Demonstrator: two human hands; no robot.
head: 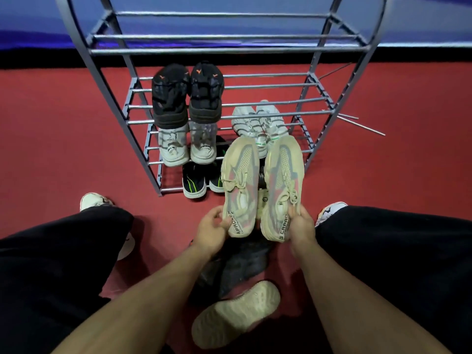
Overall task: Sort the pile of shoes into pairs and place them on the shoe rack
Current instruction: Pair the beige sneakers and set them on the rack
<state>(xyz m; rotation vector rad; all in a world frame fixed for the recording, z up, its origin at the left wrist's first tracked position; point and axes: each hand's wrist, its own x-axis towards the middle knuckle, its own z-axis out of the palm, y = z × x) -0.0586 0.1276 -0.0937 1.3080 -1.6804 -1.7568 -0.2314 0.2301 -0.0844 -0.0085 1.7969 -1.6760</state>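
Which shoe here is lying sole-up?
The beige shoe on the floor between the forearms, nearest the camera: its tread faces up. The other shoes show their uppers.

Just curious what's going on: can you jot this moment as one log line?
step: pairing | left hand: holds beige shoe | right hand: holds its mate | rack: four pairs | floor: beige shoe sole-up

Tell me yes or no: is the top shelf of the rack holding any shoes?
No, the top shelf shows only bare bars.
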